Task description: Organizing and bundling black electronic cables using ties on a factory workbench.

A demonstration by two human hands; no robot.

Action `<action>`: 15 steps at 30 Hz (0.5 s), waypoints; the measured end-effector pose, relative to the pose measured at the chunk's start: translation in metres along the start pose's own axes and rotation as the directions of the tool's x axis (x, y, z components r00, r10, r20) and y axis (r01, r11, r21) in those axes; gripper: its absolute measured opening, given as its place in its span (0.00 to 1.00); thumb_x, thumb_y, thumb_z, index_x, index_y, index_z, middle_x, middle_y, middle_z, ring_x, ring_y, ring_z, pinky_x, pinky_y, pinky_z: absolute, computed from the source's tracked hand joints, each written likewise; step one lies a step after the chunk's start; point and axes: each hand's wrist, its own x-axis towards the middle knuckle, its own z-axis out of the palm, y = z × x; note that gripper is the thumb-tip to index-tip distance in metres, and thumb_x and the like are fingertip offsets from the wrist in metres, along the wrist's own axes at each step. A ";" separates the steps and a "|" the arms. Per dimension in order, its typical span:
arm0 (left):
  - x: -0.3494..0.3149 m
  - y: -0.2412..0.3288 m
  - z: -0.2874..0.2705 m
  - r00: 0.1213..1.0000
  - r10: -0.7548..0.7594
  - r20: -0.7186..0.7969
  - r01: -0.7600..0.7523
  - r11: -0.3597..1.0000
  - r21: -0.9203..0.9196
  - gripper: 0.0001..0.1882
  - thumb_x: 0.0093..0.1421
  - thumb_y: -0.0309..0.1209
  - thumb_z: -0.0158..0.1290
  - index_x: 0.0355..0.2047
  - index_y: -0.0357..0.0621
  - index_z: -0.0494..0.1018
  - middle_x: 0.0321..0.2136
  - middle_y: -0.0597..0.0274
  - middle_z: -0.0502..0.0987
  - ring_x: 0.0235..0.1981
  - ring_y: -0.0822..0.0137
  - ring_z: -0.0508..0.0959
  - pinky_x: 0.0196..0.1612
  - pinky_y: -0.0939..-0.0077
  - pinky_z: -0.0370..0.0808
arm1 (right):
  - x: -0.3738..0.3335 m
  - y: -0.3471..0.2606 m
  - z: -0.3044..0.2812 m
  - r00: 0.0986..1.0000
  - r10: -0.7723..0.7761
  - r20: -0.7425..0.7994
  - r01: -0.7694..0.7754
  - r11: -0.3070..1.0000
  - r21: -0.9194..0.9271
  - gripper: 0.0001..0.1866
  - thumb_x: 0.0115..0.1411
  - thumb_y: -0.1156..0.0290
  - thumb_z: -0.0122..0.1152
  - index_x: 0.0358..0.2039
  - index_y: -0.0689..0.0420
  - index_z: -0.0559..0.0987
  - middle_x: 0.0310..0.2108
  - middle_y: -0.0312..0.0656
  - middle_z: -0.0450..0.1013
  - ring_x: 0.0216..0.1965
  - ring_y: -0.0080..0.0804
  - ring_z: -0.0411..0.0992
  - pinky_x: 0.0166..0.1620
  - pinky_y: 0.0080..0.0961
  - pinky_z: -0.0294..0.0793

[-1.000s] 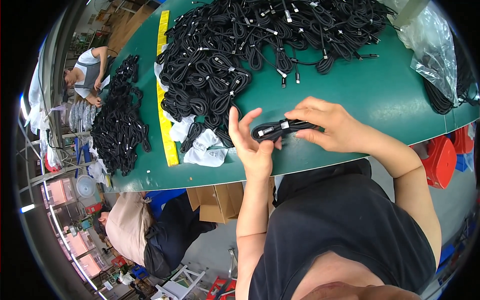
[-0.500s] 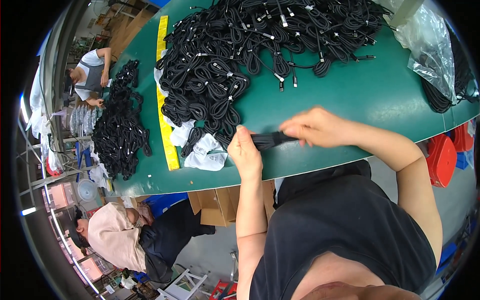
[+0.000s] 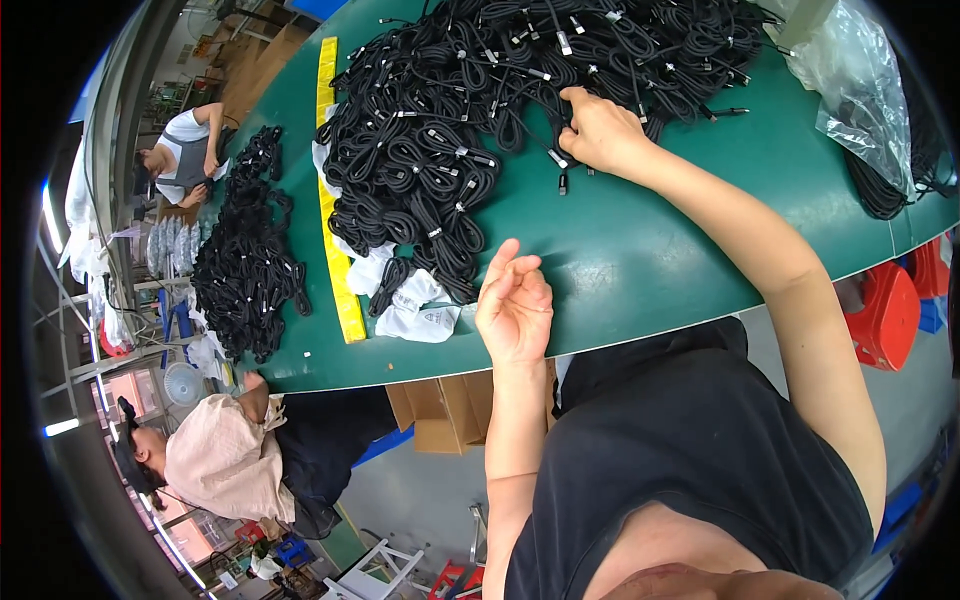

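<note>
A large heap of coiled black cables [image 3: 410, 165] with silvery plugs covers the far part of the green table [image 3: 680, 240]. My right hand [image 3: 605, 132] reaches over the heap's near edge, thumb and forefinger apart around a coiled cable whose plugs [image 3: 557, 160] hang toward me. Whether the fingers press on it is hard to see. Nearer the table's front edge, my left hand [image 3: 516, 308] is raised with its palm up. Its fingers are loosely bent and hold nothing.
A yellow strip [image 3: 328, 200] separates the heap from another cable pile [image 3: 245, 260] at the left. White bags [image 3: 418, 310] lie by the strip. Clear plastic [image 3: 865, 100] covers cables at the right. Two co-workers [image 3: 225, 455] [image 3: 185, 150] are at the left. Red stools [image 3: 885, 315] stand right.
The black cable bundle both hands held is out of them. My right hand has moved away to the heap; my left hand has opened, shifted slightly right. The nearer co-worker has leaned back.
</note>
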 end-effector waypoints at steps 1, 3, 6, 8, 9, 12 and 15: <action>0.002 -0.002 0.000 0.998 0.033 0.055 -0.040 0.989 0.143 0.15 0.58 0.26 0.44 0.45 0.31 0.66 0.35 0.45 0.75 0.23 0.67 0.73 0.24 0.80 0.70 | -0.003 -0.004 -0.003 0.998 0.021 0.058 -0.022 0.999 0.028 0.23 0.48 0.69 0.53 0.46 0.62 0.66 0.38 0.53 0.71 0.40 0.50 0.71 0.42 0.40 0.70; 0.005 -0.006 0.005 0.997 0.026 0.077 -0.046 0.959 0.279 0.12 0.57 0.22 0.44 0.42 0.34 0.68 0.34 0.48 0.75 0.25 0.69 0.73 0.25 0.81 0.69 | -0.010 -0.004 -0.003 0.993 0.039 0.116 -0.046 0.998 0.053 0.24 0.47 0.69 0.53 0.46 0.62 0.66 0.36 0.53 0.72 0.39 0.51 0.71 0.43 0.40 0.70; 0.007 -0.018 0.005 0.989 0.127 -0.080 -0.025 0.663 0.748 0.09 0.57 0.19 0.45 0.39 0.34 0.69 0.34 0.55 0.74 0.26 0.73 0.73 0.29 0.83 0.69 | -0.028 -0.010 -0.011 0.991 -0.086 0.103 0.076 0.992 0.098 0.24 0.46 0.76 0.52 0.47 0.57 0.69 0.28 0.44 0.72 0.32 0.41 0.71 0.37 0.34 0.70; 0.005 -0.020 0.003 0.994 0.095 -0.055 -0.017 0.631 0.776 0.09 0.58 0.20 0.45 0.39 0.34 0.69 0.34 0.56 0.74 0.26 0.74 0.73 0.29 0.84 0.69 | -0.026 -0.002 -0.005 0.942 -0.332 0.042 0.334 0.940 -0.069 0.22 0.45 0.78 0.52 0.45 0.56 0.71 0.31 0.43 0.70 0.34 0.39 0.69 0.38 0.32 0.70; 0.005 -0.021 0.004 0.999 0.048 -0.023 -0.010 0.597 0.802 0.08 0.58 0.21 0.45 0.39 0.34 0.70 0.33 0.56 0.75 0.26 0.75 0.72 0.29 0.84 0.69 | -0.024 0.004 -0.004 0.831 -0.555 0.015 0.541 0.803 -0.252 0.20 0.45 0.79 0.53 0.42 0.54 0.74 0.34 0.43 0.68 0.37 0.38 0.67 0.38 0.30 0.69; 0.001 -0.023 0.010 0.999 0.008 -0.034 0.023 0.574 0.818 0.08 0.58 0.21 0.45 0.38 0.34 0.70 0.33 0.57 0.75 0.26 0.75 0.72 0.29 0.85 0.69 | -0.014 0.012 -0.002 0.793 -0.596 0.128 0.600 0.727 -0.334 0.17 0.45 0.77 0.53 0.39 0.55 0.76 0.37 0.41 0.64 0.43 0.37 0.62 0.45 0.32 0.64; -0.002 -0.024 0.009 0.998 -0.041 -0.047 0.061 0.546 0.835 0.09 0.59 0.21 0.44 0.40 0.33 0.69 0.33 0.57 0.75 0.26 0.75 0.72 0.29 0.84 0.69 | -0.012 0.012 -0.009 0.729 -0.659 0.184 0.672 0.641 -0.371 0.15 0.45 0.74 0.54 0.38 0.55 0.75 0.37 0.41 0.65 0.45 0.37 0.62 0.49 0.36 0.60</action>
